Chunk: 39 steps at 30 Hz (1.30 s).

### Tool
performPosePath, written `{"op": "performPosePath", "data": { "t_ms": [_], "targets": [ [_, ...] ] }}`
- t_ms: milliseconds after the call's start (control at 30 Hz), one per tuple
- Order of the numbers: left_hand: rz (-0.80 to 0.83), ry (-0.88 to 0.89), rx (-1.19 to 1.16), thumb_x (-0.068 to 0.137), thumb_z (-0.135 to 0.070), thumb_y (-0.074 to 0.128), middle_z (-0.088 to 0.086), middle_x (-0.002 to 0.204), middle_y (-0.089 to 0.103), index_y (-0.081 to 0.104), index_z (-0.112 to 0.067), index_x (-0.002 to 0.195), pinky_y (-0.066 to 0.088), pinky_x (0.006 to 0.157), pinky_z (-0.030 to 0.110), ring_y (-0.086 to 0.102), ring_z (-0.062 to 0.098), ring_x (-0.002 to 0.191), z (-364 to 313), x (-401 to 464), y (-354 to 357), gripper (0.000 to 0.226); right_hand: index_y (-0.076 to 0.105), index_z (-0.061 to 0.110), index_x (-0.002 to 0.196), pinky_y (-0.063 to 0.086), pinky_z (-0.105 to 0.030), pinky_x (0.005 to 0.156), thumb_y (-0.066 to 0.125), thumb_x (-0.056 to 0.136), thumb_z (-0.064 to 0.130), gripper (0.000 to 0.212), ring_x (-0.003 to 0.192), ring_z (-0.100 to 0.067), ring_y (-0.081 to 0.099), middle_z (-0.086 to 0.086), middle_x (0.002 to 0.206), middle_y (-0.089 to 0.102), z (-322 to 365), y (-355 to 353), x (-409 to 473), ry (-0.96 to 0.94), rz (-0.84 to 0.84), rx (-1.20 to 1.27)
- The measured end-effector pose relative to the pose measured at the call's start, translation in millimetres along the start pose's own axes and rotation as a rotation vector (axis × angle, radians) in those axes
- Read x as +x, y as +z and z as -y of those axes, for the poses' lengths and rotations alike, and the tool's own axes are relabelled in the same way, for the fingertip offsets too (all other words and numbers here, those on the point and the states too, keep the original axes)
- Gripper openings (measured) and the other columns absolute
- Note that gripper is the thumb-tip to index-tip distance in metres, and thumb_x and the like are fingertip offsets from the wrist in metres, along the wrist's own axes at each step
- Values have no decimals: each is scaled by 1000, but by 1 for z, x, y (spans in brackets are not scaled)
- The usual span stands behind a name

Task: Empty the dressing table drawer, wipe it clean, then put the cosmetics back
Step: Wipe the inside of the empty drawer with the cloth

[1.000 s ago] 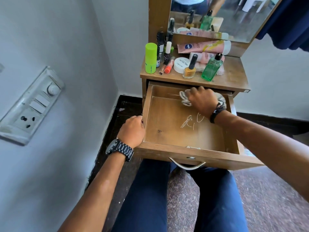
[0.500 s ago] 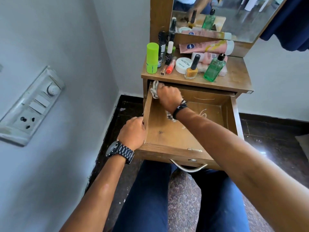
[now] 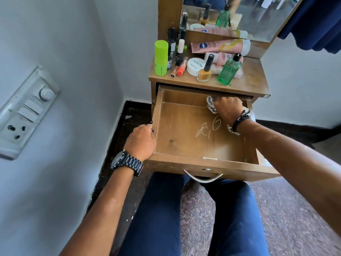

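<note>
The wooden drawer [image 3: 184, 137] is pulled out over my knees and holds no cosmetics; white scribbles mark its floor. My right hand [image 3: 228, 109] is shut on a crumpled white cloth [image 3: 211, 104], pressed into the drawer's back right corner. My left hand [image 3: 141, 140] grips the drawer's left wall near the front. The cosmetics stand on the table top [image 3: 254, 80]: a lime green can [image 3: 161, 58], a green glass bottle [image 3: 229, 70], a yellow nail polish [image 3: 205, 72], a white jar [image 3: 195, 66] and pink tubes [image 3: 220, 46].
A mirror [image 3: 238, 13] rises behind the table top. A grey wall with a switch panel [image 3: 25, 113] closes the left side. A metal handle [image 3: 203, 177] hangs on the drawer front, above my knees in blue trousers. Dark floor lies left and right.
My right hand swept the cloth from the back right to the back left corner, then back to the right. My left hand stayed on the left wall.
</note>
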<state>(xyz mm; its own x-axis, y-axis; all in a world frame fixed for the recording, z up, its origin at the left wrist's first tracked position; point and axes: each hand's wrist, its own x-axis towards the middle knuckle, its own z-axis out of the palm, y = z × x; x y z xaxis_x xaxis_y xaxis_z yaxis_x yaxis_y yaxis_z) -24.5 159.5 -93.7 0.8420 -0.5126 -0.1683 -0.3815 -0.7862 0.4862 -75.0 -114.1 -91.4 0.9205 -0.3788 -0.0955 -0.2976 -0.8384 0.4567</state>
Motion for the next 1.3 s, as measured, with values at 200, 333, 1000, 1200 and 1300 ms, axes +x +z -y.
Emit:
{"op": "performPosePath", "data": {
  "t_ms": [200, 333, 1000, 1200, 1300],
  "targets": [
    [-2, 9, 5, 98, -17, 34, 11, 128, 55, 51, -3, 127, 45, 90, 32, 55, 24, 114, -1, -1, 0, 36, 62, 8, 113, 48, -35, 67, 41, 97, 7, 26, 102, -31, 66, -8, 109, 68, 11, -6, 9, 35, 15, 40],
    [-6, 13, 14, 98, -16, 35, 12, 127, 56, 51, -3, 126, 45, 91, 32, 55, 25, 113, -1, 0, -1, 35, 60, 7, 114, 49, -37, 71, 38, 99, 9, 27, 103, -31, 65, -8, 112, 67, 55, -24, 26, -77, -25, 132],
    [25, 37, 43, 98, -16, 36, 10, 133, 53, 46, -5, 134, 45, 94, 33, 54, 24, 117, 5, 2, 0, 39, 60, 7, 109, 44, -32, 67, 37, 99, 9, 26, 98, -31, 66, -8, 108, 68, 61, -28, 28, -264, -12, 13],
    [18, 40, 41, 98, -16, 35, 11, 130, 55, 50, -4, 129, 46, 92, 34, 55, 25, 114, 4, 1, 1, 37, 58, 13, 118, 46, -31, 67, 35, 100, 13, 29, 99, -26, 66, -4, 108, 69, -1, 7, 4, -142, 61, -99],
    [15, 42, 45, 98, -16, 35, 11, 130, 54, 49, -3, 129, 45, 92, 34, 55, 25, 115, 5, 2, 2, 37, 63, 15, 111, 47, -30, 67, 38, 99, 12, 28, 98, -25, 67, -3, 106, 69, -6, 19, 6, -99, 63, -105]
  ]
}}
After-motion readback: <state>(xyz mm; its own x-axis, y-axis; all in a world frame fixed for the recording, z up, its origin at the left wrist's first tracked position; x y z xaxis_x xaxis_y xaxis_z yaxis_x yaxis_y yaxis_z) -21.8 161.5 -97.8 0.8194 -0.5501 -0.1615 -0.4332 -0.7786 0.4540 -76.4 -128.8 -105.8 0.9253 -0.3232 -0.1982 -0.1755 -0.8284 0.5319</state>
